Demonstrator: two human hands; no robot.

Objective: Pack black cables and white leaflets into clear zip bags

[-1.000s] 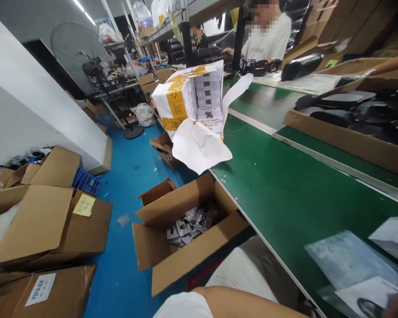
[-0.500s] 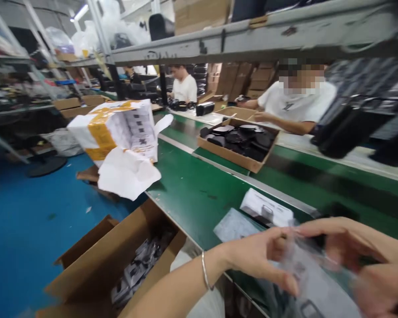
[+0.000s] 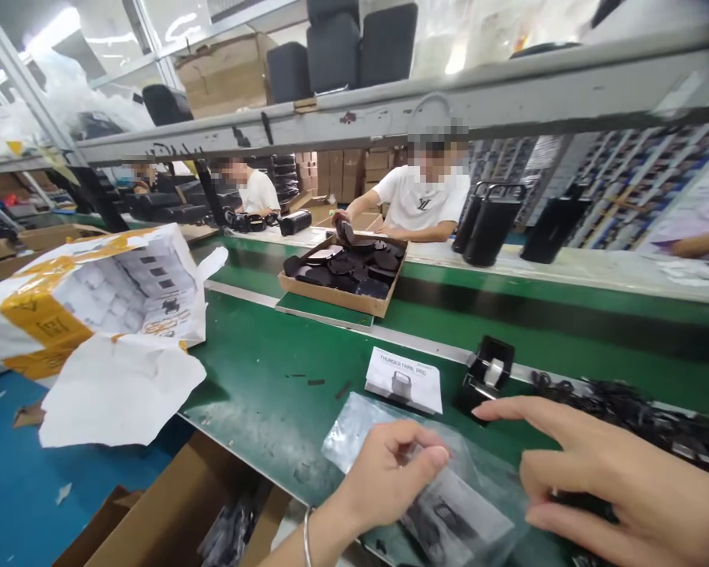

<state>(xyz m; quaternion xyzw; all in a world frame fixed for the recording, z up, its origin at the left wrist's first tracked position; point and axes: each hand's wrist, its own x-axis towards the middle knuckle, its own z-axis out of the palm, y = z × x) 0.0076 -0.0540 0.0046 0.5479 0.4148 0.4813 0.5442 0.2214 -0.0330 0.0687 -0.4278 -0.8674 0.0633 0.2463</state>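
My left hand (image 3: pixel 390 468) is closed, with thumb and fingers pinching the edge of a clear plastic bag (image 3: pixel 496 524). Through the film a black cable and a printed sheet can be made out. My right hand (image 3: pixel 603 472) holds nothing; its index finger stretches toward a black tape dispenser (image 3: pixel 488 368), and whether the fingertip touches it I cannot tell. Behind the bag lies a stack of white printed booklets (image 3: pixel 402 379). More flat clear bags (image 3: pixel 348 425) lie beside my left hand.
Black cables (image 3: pixel 626 409) are heaped at the right. Across the green bench (image 3: pixel 254 378) sits a cardboard tray (image 3: pixel 336 303) of black parts, with a co-worker (image 3: pixel 425 197) reaching in. A torn white carton (image 3: pixel 194 315) stands left; an open box (image 3: pixel 154 504) sits below the edge.
My view has swung right, bringing the tape dispenser and cables into sight. My right hand has let go of the bag and moved away from it; my left hand still holds it.
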